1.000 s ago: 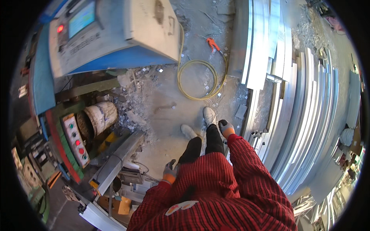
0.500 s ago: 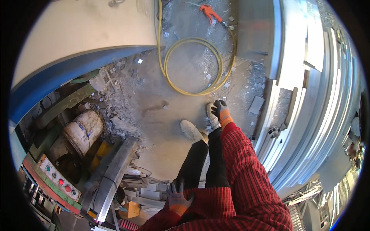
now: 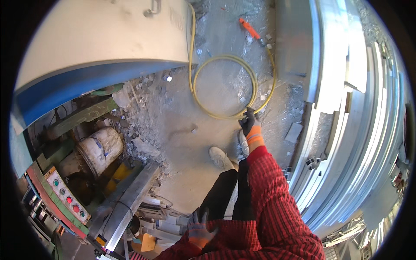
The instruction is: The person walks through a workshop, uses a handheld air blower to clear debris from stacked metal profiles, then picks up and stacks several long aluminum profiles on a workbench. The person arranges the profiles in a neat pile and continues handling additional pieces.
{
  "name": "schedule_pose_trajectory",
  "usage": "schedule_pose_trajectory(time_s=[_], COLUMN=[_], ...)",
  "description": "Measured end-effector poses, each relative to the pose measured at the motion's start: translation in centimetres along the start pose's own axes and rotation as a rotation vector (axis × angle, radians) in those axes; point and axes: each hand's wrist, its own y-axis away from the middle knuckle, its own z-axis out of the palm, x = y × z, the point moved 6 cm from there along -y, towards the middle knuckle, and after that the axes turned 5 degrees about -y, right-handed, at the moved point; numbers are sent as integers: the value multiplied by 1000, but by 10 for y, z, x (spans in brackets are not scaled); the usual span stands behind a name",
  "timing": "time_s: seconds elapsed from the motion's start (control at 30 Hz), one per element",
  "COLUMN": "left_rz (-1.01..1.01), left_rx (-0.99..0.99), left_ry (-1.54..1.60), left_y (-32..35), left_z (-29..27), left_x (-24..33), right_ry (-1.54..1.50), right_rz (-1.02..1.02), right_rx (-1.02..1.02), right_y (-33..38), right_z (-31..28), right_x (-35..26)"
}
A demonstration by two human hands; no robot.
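A yellow hose (image 3: 196, 92) lies in loops on the floor in front of my feet. At the near right side of the loops, my right hand (image 3: 248, 121), in a grey and orange glove, has its fingers curled round the hose; the exact grip is partly hidden. An orange air blow gun (image 3: 249, 28) is fixed to the hose's far end and rests on the floor. My left hand (image 3: 199, 226), gloved the same way, lies against my left thigh with its fingers spread and nothing in it.
Long metal profiles (image 3: 364, 143) are stacked along the right. To the left stand a cream and blue machine housing (image 3: 108, 39), a dirty white bucket (image 3: 104, 149) and a control panel with coloured buttons (image 3: 67, 197). Metal scraps (image 3: 141, 147) litter the floor.
My right hand has reached forward from near my shoe to the hose. The blow gun has turned over on the floor. The whole view has shifted slightly; my left hand stays at my thigh.
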Motion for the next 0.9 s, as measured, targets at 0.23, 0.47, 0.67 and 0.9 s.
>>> schedule_pose_trajectory(time_s=[0.23,0.47,0.67,0.9], left_rz=[-13,354,513,865], left_rx=[224,665,-260,226], left_ry=[208,1240,2194,1322], left_y=[11,61,118,203], left_z=[14,-152,-234,-236], left_x=[-5,-4,32,-5], right_ry=[291,660,1318,901], right_rz=[-145,-217,-439,245], right_rx=[-207,-470,-1229,-999], right_y=[201,417,561,541], right_z=[110,156,191,235], right_x=[-97,-188,-190,-195])
